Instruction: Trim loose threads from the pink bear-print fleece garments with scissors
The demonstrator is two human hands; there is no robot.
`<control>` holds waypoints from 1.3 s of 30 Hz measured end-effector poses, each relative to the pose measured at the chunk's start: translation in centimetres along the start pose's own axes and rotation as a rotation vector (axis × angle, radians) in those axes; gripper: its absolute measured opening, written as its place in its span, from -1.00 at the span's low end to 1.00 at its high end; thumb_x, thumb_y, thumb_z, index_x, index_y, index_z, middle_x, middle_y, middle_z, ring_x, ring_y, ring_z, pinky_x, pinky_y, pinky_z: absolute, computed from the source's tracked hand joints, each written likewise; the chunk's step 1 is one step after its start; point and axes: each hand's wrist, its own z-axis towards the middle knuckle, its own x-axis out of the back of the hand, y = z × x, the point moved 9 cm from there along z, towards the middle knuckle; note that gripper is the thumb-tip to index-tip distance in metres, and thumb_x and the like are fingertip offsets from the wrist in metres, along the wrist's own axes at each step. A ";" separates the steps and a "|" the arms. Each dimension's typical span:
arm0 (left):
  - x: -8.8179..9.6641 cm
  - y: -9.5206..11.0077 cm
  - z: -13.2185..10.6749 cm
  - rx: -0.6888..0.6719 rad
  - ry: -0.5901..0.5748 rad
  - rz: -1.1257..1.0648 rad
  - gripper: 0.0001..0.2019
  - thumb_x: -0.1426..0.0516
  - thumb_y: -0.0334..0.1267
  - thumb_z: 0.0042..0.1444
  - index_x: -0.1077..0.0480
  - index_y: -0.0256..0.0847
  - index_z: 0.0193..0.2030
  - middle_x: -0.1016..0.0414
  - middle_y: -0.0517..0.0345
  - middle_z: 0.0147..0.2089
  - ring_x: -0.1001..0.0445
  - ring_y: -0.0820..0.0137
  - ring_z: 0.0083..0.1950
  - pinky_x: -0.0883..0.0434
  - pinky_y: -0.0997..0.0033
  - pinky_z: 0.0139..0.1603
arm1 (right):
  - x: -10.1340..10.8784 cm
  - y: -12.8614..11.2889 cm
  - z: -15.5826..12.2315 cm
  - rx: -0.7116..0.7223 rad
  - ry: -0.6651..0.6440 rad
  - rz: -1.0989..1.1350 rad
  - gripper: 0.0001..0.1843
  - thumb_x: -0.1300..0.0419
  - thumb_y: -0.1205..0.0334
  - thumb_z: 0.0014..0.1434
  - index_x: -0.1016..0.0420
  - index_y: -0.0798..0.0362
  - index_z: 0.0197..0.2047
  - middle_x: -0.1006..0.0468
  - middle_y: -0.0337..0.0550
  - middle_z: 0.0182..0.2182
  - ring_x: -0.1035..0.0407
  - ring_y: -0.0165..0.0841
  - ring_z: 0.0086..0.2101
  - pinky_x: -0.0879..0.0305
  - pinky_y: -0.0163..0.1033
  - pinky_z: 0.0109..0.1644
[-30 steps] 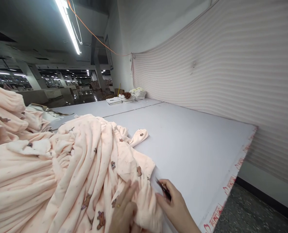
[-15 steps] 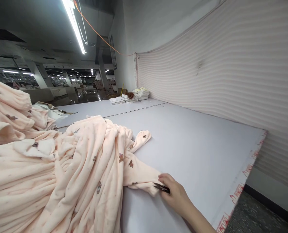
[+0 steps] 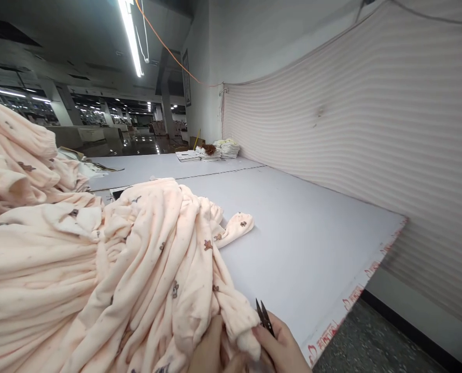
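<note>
A pale peach plush garment (image 3: 184,248) with small bear and star prints lies bunched over the left and middle of the table. At its near right end, my right hand (image 3: 285,346) is closed around black thread snips (image 3: 265,317), blades pointing up and apart. The thumb and fingers of that hand also touch the sleeve cuff (image 3: 248,336). My left hand (image 3: 209,349) is at the same sleeve, its fingers curled into the fabric below the cuff. Folds and the bottom edge of the picture partly hide it.
More peach garments (image 3: 16,155) are heaped at the left. Stacks of folded white pieces (image 3: 226,149) stand at the far end of the pale table (image 3: 301,233), by a striped cloth (image 3: 332,124) hung along the wall. Red lettering marks the table's right edge.
My right hand has moved down and nearer with the sleeve end, and the snips now point up. My left hand has come into view at the sleeve. The camera has shifted slightly.
</note>
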 end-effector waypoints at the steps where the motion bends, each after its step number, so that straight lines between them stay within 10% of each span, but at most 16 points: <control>1: 0.0 0.2 0.3 -0.017 0.041 -0.037 -0.73 -0.06 -0.25 0.16 -0.31 -0.16 0.01 -0.48 0.08 -0.04 -0.44 0.27 -0.01 -0.35 0.29 0.04 | 0.4 -0.8 -0.3 0.069 0.043 -0.085 -0.67 -0.24 -0.04 0.05 -0.43 0.08 -0.32 -0.33 -0.34 -0.59 -0.15 -0.49 -0.60 -0.22 -0.37 -0.42; 8: 1.7 1.1 0.2 -0.045 0.164 -0.356 -0.73 -0.05 -0.34 0.01 -0.41 -0.16 -0.12 -0.56 0.05 -0.10 -0.47 0.26 -0.04 -0.35 0.42 0.06 | 0.5 -5.6 -2.2 0.378 0.161 -0.971 -0.74 0.01 0.30 0.13 -0.39 -0.10 -0.14 -0.47 -0.25 -0.33 -0.39 -0.38 -0.43 -0.29 -0.36 -0.39; 16: 1.1 -0.3 0.6 0.018 0.117 -0.544 -0.61 -0.04 -0.28 0.08 -0.36 -0.20 0.08 -0.49 0.05 0.08 -0.38 0.21 0.14 -0.29 0.27 0.20 | -3.7 -8.4 -2.9 0.608 -0.045 -1.295 -0.67 -0.06 0.29 0.20 -0.36 -0.07 0.04 -0.45 -0.12 -0.20 -0.42 -0.29 -0.29 -0.39 -0.25 -0.24; 30: 0.9 0.4 0.8 -0.101 0.108 -0.343 -0.71 0.00 -0.31 0.09 -0.38 -0.23 -0.06 -0.50 0.18 -0.37 -0.41 0.40 -0.39 -0.39 0.39 -0.06 | -3.3 -9.0 -2.0 0.552 0.005 -1.220 -0.73 -0.01 0.21 0.26 -0.52 -0.09 -0.10 -0.53 -0.17 -0.30 -0.45 -0.36 -0.35 -0.33 -0.37 -0.34; 39: 4.2 0.9 -0.7 -0.132 0.455 -0.202 -0.67 -0.03 -0.33 0.03 -0.27 -0.19 -0.02 -0.49 0.00 -0.12 -0.45 0.23 -0.10 -0.36 0.32 -0.05 | -1.0 -6.9 -1.9 0.540 0.259 -1.164 -0.64 -0.01 0.37 0.02 -0.40 -0.08 -0.11 -0.48 -0.23 -0.37 -0.42 -0.32 -0.43 -0.32 -0.31 -0.38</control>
